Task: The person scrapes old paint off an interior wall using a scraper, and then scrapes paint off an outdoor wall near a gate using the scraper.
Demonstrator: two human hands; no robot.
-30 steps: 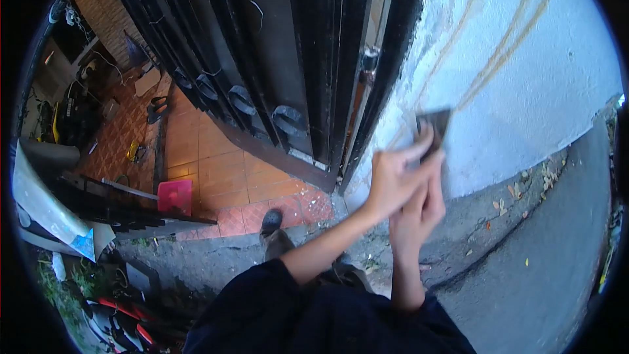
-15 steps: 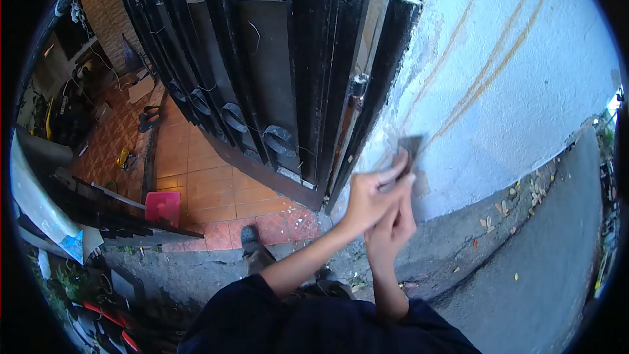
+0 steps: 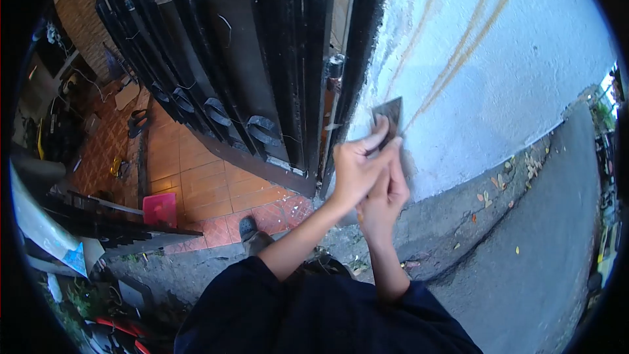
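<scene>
Against the lower part of the pale wall [image 3: 491,92], beside the black gate [image 3: 282,59], a flat dark scraper [image 3: 388,113] shows its broad end just beyond the fingertips of both hands. The left hand [image 3: 357,167] pinches it from the gate side, thumb and fingers closed narrowly around its narrower part. Just right of that, the right hand [image 3: 383,203] grips lower down, its fingers curled close to the left. Brownish streaks [image 3: 452,62] run up the wall above the hands.
</scene>
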